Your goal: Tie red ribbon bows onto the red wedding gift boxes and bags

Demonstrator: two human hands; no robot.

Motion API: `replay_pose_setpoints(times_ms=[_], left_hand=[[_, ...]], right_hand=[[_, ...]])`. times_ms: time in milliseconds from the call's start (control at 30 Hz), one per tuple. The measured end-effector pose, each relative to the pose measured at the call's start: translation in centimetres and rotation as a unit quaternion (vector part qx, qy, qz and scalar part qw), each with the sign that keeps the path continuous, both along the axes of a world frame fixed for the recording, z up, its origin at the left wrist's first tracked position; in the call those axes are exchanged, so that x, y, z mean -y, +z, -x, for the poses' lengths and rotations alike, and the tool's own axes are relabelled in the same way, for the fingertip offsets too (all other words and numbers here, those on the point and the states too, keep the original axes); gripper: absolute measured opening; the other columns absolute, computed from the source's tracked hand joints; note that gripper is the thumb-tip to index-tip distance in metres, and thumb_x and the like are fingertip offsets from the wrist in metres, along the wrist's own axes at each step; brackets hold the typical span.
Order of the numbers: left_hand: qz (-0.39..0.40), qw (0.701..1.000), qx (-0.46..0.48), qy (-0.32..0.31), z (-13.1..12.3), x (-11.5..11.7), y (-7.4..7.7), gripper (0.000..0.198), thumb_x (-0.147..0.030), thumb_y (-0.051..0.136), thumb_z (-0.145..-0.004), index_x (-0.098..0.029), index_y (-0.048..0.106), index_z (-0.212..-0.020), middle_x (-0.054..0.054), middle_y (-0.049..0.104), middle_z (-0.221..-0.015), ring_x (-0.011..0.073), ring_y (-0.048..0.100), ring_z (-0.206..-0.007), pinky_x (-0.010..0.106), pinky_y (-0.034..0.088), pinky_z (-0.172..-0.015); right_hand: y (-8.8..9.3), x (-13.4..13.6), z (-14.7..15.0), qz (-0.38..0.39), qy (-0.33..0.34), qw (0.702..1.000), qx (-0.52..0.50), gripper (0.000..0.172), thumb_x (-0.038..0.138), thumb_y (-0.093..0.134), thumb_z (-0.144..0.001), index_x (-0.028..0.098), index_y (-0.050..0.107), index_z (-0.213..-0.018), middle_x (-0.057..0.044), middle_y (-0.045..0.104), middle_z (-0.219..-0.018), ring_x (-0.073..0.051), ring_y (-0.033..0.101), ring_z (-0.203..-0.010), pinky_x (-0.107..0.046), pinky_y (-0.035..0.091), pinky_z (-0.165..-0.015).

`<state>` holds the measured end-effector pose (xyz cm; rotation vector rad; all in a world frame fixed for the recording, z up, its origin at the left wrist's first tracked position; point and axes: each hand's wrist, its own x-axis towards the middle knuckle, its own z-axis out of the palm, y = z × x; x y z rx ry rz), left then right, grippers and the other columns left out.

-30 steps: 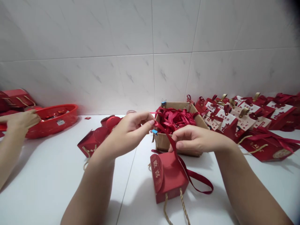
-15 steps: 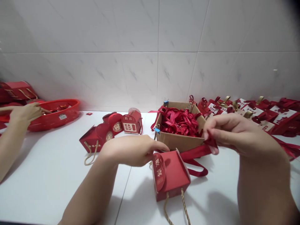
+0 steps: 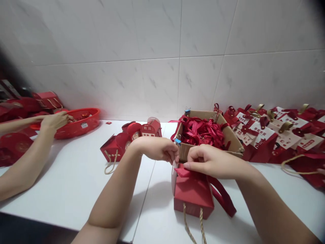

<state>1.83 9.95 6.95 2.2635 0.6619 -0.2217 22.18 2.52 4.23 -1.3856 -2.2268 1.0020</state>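
A red gift box (image 3: 194, 195) with gold cord handles stands on the white table in front of me. My left hand (image 3: 162, 150) pinches the rounded flap (image 3: 174, 178) at the box's left side, which is lifted away from the lid. Over the top of the box, my right hand (image 3: 212, 161) is closed on a dark red ribbon (image 3: 186, 172), whose end lies against the lid near the flap. The rest of the ribbon loops down past the box's right side onto the table.
Behind the box is a cardboard box (image 3: 237, 144) full of red ribbons, with blue clips. Finished-looking red boxes (image 3: 264, 142) crowd the right. Several small red boxes (image 3: 111, 149) stand left. Another person's hand (image 3: 54, 120) reaches into a red basin (image 3: 95, 123).
My right hand has brought the ribbon left, over the box top. My left hand has lifted the flap, which lay closer to the box before. The view has shifted slightly left.
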Motion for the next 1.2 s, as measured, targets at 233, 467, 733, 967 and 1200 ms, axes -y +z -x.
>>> replay_pose_setpoints(times_ms=[233,467,733,967,1200], left_hand=[[-0.019,1.000,-0.013,0.003,-0.1,0.3,0.2,0.028,0.003,0.047,-0.078,-0.015,0.061,-0.092,0.005,0.072,-0.099,0.0154,0.067,-0.094,0.031,0.054,-0.084],[-0.016,1.000,-0.010,0.013,-0.1,0.2,0.0,0.030,0.006,0.046,-0.075,-0.015,0.062,-0.091,0.006,0.072,-0.101,0.0170,0.067,-0.098,0.032,0.054,-0.084],[-0.046,0.999,-0.017,-0.013,-0.2,0.2,0.1,0.026,0.004,0.047,-0.077,-0.015,0.061,-0.088,0.004,0.071,-0.099,0.0145,0.066,-0.094,0.028,0.053,-0.081],[-0.074,0.997,-0.029,-0.027,-0.2,0.5,0.2,0.025,0.001,0.046,-0.080,-0.016,0.059,-0.092,0.004,0.070,-0.102,0.0144,0.066,-0.095,0.026,0.052,-0.078],[-0.177,0.982,-0.057,0.038,0.6,2.5,2.0,0.021,-0.024,0.050,-0.089,-0.020,0.062,-0.106,0.005,0.071,-0.100,0.0176,0.065,-0.089,0.024,0.047,-0.070]], right_hand=[[-0.5,0.0,0.5,0.001,-0.023,1.000,0.019,0.029,0.038,0.053,-0.082,0.017,0.048,-0.062,0.000,0.053,-0.063,-0.008,0.043,-0.053,-0.021,0.029,-0.045],[-0.3,-0.1,0.7,0.009,-0.026,1.000,0.009,0.029,0.037,0.054,-0.080,0.017,0.050,-0.060,0.001,0.053,-0.059,-0.008,0.042,-0.049,-0.021,0.027,-0.043],[-0.6,-0.2,1.1,0.008,-0.042,0.999,-0.005,0.029,0.037,0.053,-0.081,0.016,0.053,-0.061,-0.001,0.058,-0.061,-0.008,0.046,-0.050,-0.020,0.030,-0.043],[-1.1,-0.4,1.8,-0.002,-0.062,0.998,-0.022,0.027,0.035,0.053,-0.080,0.016,0.053,-0.060,0.000,0.058,-0.057,-0.008,0.049,-0.048,-0.020,0.033,-0.043],[-1.0,-0.3,1.2,0.002,-0.058,0.998,-0.019,0.028,0.039,0.055,-0.080,0.016,0.055,-0.064,0.000,0.055,-0.058,-0.008,0.045,-0.048,-0.021,0.031,-0.042]])
